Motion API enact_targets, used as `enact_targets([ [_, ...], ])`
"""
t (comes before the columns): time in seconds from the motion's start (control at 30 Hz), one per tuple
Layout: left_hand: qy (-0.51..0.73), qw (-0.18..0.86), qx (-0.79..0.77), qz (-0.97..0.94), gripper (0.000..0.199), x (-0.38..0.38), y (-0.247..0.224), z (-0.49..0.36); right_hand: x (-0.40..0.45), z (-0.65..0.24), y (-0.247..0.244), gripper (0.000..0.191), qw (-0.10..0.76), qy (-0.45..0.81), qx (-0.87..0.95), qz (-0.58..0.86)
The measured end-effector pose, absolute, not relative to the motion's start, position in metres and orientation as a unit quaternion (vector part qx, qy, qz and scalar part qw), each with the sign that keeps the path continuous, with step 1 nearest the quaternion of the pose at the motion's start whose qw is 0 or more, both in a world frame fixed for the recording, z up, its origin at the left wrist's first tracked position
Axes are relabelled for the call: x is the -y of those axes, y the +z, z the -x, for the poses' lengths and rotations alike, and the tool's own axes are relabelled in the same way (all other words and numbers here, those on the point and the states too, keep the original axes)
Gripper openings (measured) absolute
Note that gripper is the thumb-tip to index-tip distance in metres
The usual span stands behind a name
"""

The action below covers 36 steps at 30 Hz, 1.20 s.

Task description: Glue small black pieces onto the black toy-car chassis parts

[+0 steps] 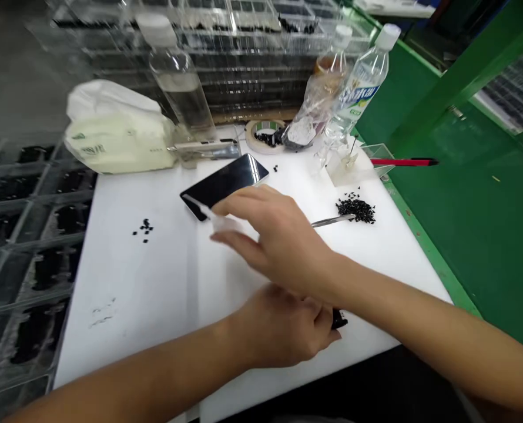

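Note:
My right hand (279, 235) reaches across above my left and pinches a small translucent white object with a long thin tip (220, 220), like a dropper or a glue nozzle. Its tip points left, over the black-screened phone (226, 182); blur hides its details. Underneath, my left hand (288, 326) is closed around a small black part (338, 320), mostly covered by the fingers. Metal tweezers (334, 220) extend from behind my right wrist toward a pile of tiny black pieces (356, 208). Several more black pieces (146, 228) lie on the left of the white board (156, 282).
Along the back stand a tissue pack (120, 141), a water bottle (180, 82), a tape roll (252, 138), and a labelled bottle (361, 88). A red pen (402, 161) sticks out at right. Clear compartment trays (45, 223) with black parts line the left and back.

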<state>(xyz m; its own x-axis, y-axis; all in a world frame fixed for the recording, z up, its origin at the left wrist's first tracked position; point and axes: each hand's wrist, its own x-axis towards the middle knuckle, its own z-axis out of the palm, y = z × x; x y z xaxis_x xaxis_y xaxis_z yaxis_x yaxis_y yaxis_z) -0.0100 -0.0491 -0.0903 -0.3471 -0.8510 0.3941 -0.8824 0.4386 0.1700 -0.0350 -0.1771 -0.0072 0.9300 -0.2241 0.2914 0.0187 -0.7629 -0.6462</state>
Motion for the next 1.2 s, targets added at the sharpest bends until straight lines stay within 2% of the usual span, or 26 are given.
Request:
enact_targets([
  [0.1, 0.085, 0.216, 0.828, -0.511, 0.042, 0.049, -0.095, 0.009, 0.188, -0.014, -0.027, 0.015, 0.276, -0.111, -0.075, 0.952],
  [0.2, 0.106, 0.212, 0.825, -0.512, 0.046, 0.049, -0.097, 0.009, 0.191, -0.023, -0.040, 0.016, 0.249, -0.108, -0.074, 0.960],
  [0.27, 0.112, 0.212, 0.825, -0.512, 0.044, 0.049, -0.097, 0.010, 0.189, -0.012, -0.033, 0.028, 0.229, -0.116, -0.079, 0.963],
  [0.37, 0.121, 0.214, 0.822, -0.513, 0.044, 0.049, -0.098, 0.011, 0.192, 0.028, -0.005, 0.043, 0.202, -0.236, -0.067, 0.948],
  [0.43, 0.129, 0.220, 0.821, -0.510, 0.045, 0.049, -0.099, 0.011, 0.206, 0.065, 0.012, 0.035, 0.188, -0.414, -0.040, 0.890],
  [0.5, 0.130, 0.229, 0.823, -0.503, 0.046, 0.049, -0.101, 0.011, 0.228, 0.098, 0.016, 0.039, 0.217, -0.469, -0.095, 0.851],
  [0.57, 0.120, 0.237, 0.824, -0.500, 0.045, 0.050, -0.101, 0.010, 0.249, 0.120, 0.007, 0.063, 0.316, -0.363, -0.136, 0.866],
  [0.6, 0.113, 0.240, 0.824, -0.500, 0.045, 0.050, -0.100, 0.009, 0.258, 0.126, 0.000, 0.065, 0.342, -0.278, -0.140, 0.887],
  [0.63, 0.105, 0.244, 0.824, -0.501, 0.044, 0.051, -0.099, 0.009, 0.266, 0.129, -0.007, 0.057, 0.351, -0.195, -0.131, 0.907],
  [0.67, 0.097, 0.247, 0.824, -0.501, 0.043, 0.051, -0.097, 0.008, 0.271, 0.130, -0.014, 0.040, 0.343, -0.130, -0.117, 0.923],
  [0.7, 0.089, 0.249, 0.823, -0.502, 0.041, 0.051, -0.096, 0.008, 0.275, 0.130, -0.018, 0.022, 0.328, -0.092, -0.103, 0.934],
  [0.73, 0.081, 0.251, 0.824, -0.502, 0.039, 0.051, -0.094, 0.007, 0.278, 0.130, -0.020, 0.014, 0.318, -0.081, -0.091, 0.940],
  [0.8, 0.066, 0.251, 0.824, -0.504, 0.037, 0.051, -0.091, 0.006, 0.281, 0.129, -0.019, 0.021, 0.320, -0.093, -0.085, 0.939],
  [0.83, 0.060, 0.249, 0.825, -0.505, 0.036, 0.051, -0.090, 0.005, 0.282, 0.128, -0.018, 0.018, 0.327, -0.093, -0.092, 0.936],
  [0.93, 0.048, 0.245, 0.827, -0.505, 0.035, 0.052, -0.086, 0.004, 0.277, 0.119, -0.017, 0.053, 0.330, -0.051, -0.100, 0.937],
  [0.97, 0.044, 0.243, 0.827, -0.505, 0.035, 0.052, -0.085, 0.004, 0.275, 0.114, -0.018, 0.051, 0.321, -0.034, -0.096, 0.942],
  [1.03, 0.033, 0.238, 0.828, -0.507, 0.033, 0.054, -0.084, 0.005, 0.271, 0.106, -0.018, 0.021, 0.296, -0.024, -0.083, 0.951],
  [1.07, 0.027, 0.235, 0.828, -0.508, 0.032, 0.055, -0.084, 0.005, 0.271, 0.105, -0.016, 0.014, 0.292, -0.038, -0.081, 0.952],
  [1.13, 0.014, 0.232, 0.828, -0.511, 0.032, 0.056, -0.085, 0.005, 0.277, 0.116, -0.010, 0.017, 0.339, -0.096, -0.093, 0.931],
  [1.2, 0.012, 0.232, 0.827, -0.511, 0.030, 0.055, -0.088, 0.005, 0.290, 0.142, -0.006, 0.022, 0.451, -0.176, -0.123, 0.866],
])
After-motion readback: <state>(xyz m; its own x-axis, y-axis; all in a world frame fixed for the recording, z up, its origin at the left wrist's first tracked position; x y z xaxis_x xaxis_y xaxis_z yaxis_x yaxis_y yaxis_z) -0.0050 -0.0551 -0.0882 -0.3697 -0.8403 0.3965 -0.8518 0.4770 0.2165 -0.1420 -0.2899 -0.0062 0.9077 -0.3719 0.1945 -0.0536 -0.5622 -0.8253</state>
